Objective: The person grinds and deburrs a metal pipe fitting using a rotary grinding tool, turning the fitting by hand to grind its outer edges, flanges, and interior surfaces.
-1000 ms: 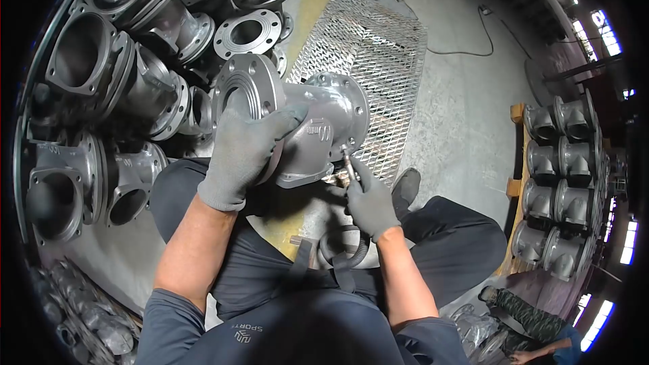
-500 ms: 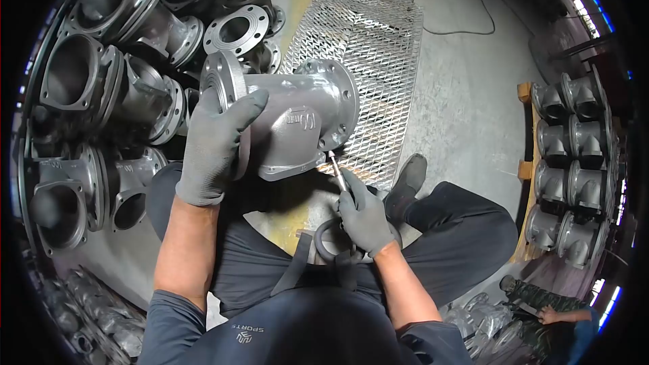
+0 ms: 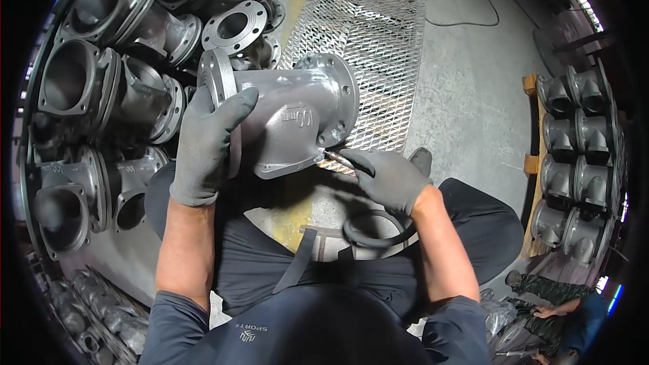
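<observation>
Firmly, it seemed, the gloved left hand (image 3: pixel 206 145) grasped the casting (image 3: pixel 280 122) by its left flange (image 3: pixel 218 76), the hand spread only as wide as that thick rim required; the thumb lay toward the body, while the other fingers were mostly hidden. The right hand (image 3: pixel 395 177), its fingers curled almost fully closed, pinched a slim metal tool (image 3: pixel 341 160) whose tip met, or stood just beside, the corner of the lower flange (image 3: pixel 280 170); the contact was too small to tell. To my judgement, the tool could skid off that narrow edge if pressed at a poor angle, scoring the metal or jabbing the glove. The casting might also roll, since one hand alone gripped it at one end and whatever bore it underneath was out of sight.

The casting sat just left of the frame's centre, tilted, its far flange (image 3: pixel 341 98) over the metal grating (image 3: pixel 389 40). Below the right hand lay a dark hose loop (image 3: pixel 349 231). Similar castings (image 3: pixel 135 88) crowded the upper left, stacked castings (image 3: pixel 574 162) stood at the right edge, and a co-worker (image 3: pixel 581 328) bent over at the lower right.
</observation>
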A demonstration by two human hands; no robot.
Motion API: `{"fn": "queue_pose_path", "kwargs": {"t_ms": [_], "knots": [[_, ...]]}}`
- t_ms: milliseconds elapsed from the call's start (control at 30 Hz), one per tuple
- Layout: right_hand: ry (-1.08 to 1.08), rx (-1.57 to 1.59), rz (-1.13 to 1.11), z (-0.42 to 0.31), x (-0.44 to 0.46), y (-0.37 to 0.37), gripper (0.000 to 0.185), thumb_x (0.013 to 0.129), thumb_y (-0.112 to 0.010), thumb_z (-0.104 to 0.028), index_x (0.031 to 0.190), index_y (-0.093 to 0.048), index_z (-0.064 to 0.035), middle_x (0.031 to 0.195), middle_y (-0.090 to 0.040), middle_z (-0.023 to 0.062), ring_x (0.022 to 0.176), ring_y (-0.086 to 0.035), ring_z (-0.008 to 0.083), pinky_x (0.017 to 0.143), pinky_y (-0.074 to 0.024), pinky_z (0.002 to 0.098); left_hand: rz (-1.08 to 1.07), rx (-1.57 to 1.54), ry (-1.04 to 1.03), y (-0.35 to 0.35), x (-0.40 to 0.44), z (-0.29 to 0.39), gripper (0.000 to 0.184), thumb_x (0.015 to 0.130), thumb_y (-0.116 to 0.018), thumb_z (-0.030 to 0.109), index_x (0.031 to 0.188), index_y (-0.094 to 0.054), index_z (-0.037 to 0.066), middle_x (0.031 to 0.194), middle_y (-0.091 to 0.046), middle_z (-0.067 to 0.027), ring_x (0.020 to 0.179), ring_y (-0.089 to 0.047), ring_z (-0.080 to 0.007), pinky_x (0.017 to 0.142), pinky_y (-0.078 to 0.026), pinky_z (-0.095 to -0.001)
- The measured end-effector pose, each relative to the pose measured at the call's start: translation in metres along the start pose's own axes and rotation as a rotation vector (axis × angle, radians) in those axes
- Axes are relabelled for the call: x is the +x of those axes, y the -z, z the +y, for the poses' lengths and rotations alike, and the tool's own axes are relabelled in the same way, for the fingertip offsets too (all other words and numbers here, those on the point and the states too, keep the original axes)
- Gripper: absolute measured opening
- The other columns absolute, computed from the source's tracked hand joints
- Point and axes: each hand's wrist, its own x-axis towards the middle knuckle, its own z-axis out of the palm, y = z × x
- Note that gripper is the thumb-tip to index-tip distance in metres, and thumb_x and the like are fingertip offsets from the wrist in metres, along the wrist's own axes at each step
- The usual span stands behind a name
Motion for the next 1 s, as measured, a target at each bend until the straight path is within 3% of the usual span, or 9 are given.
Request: {"fn": "queue_pose_path", "kwargs": {"t_ms": [100, 233, 333, 433, 567, 767, 1000], "knots": [[-0.026, -0.081, -0.095, -0.009, 0.005, 0.013, 0.046, 0.097, -0.058, -0.015, 0.141, -0.07, -0.0154, 0.112, -0.078, 0.0224, 0.103, -0.074, 0.0443, 0.094, -0.0579, 0.0532, -0.046, -0.014, -0.068, 0.0, -0.001, 0.002, 0.039, 0.101, -0.072, 0.022, 0.129, -0.068, -0.003, 0.117, -0.072, -0.0076, 0.105, -0.065, -0.0156, 0.095, -0.051, -0.0313], [-0.023, -0.059, -0.106, -0.014, 0.001, 0.011, 0.046, 0.097, -0.06, -0.015, 0.143, -0.069, -0.0138, 0.114, -0.078, 0.0219, 0.105, -0.074, 0.0437, 0.095, -0.0577, 0.0522, -0.007, -0.009, 0.021, 0.004, -0.001, 0.0, 0.04, 0.1, -0.074, 0.022, 0.131, -0.067, -0.003, 0.116, -0.07, -0.0066, 0.105, -0.064, -0.015, 0.095, -0.05, -0.0314], [-0.028, 0.063, -0.051, -0.009, -0.01, -0.004, 0.045, 0.099, -0.061, -0.016, 0.144, -0.068, -0.0109, 0.116, -0.077, 0.0226, 0.108, -0.073, 0.0432, 0.097, -0.0574, 0.0503, -0.002, -0.033, 0.008, -0.001, 0.0, 0.001, 0.042, 0.1, -0.075, 0.022, 0.132, -0.066, -0.003, 0.116, -0.07, -0.0066, 0.106, -0.063, -0.0153, 0.096, -0.049, -0.0323], [-0.111, 0.272, 0.143, -0.006, -0.025, -0.044, 0.045, 0.102, -0.059, -0.016, 0.146, -0.064, -0.0079, 0.116, -0.076, 0.0242, 0.11, -0.072, 0.0438, 0.097, -0.0566, 0.0488, -0.005, -0.03, 0.007, 0.0, -0.002, 0.002, 0.043, 0.1, -0.075, 0.022, 0.133, -0.065, -0.004, 0.118, -0.07, -0.0079, 0.109, -0.064, -0.0159, 0.099, -0.049, -0.0332], [-0.399, 0.645, 0.27, -0.024, -0.034, -0.095, 0.038, 0.106, -0.057, -0.014, 0.141, -0.064, -0.0001, 0.097, -0.074, 0.0213, 0.074, -0.077, 0.027, 0.074, -0.0603, 0.0425, 0.008, -0.01, -0.027, -0.001, -0.002, -0.001, 0.042, 0.1, -0.075, 0.022, 0.132, -0.066, -0.004, 0.118, -0.072, -0.009, 0.108, -0.066, -0.0163, 0.098, -0.051, -0.0332], [-0.361, 0.708, 0.307, -0.044, -0.028, -0.123, 0.038, 0.107, -0.054, -0.013, 0.141, -0.059, 0.003, 0.101, -0.076, 0.0232, 0.085, -0.081, 0.03, 0.079, -0.0618, 0.0437, 0.021, 0.011, -0.014, -0.002, -0.001, 0.0, 0.039, 0.1, -0.077, 0.026, 0.126, -0.071, -0.003, 0.111, -0.073, -0.0067, 0.097, -0.067, -0.0146, 0.088, -0.053, -0.0301], [-0.355, 0.749, 0.317, -0.035, -0.025, -0.14, 0.042, 0.108, -0.052, -0.013, 0.145, -0.053, 0.0054, 0.105, -0.075, 0.0241, 0.089, -0.081, 0.0336, 0.083, -0.0615, 0.0456, -0.006, 0.022, -0.039, -0.004, -0.001, 0.0, 0.041, 0.1, -0.077, 0.028, 0.127, -0.072, -0.003, 0.111, -0.074, -0.007, 0.099, -0.067, -0.0145, 0.089, -0.053, -0.0309]]}}
